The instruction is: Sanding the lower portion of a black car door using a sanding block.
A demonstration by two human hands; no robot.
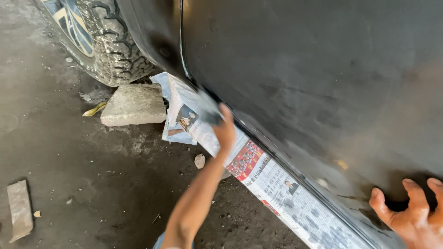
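My left hand reaches forward on an outstretched arm and is blurred. It presses a small grey abrasive sheet against the lower edge of a black car body panel. My right hand lies flat on the same panel at the lower right, fingers spread, holding nothing. The panel's surface looks dull and scuffed. Newspaper is stuck along the sill below the panel, just under my left hand.
A knobbly tyre stands at the upper left with a concrete block wedged against it. On the dirty concrete floor lie a flat stone slab, a small stone and a yellow scrap.
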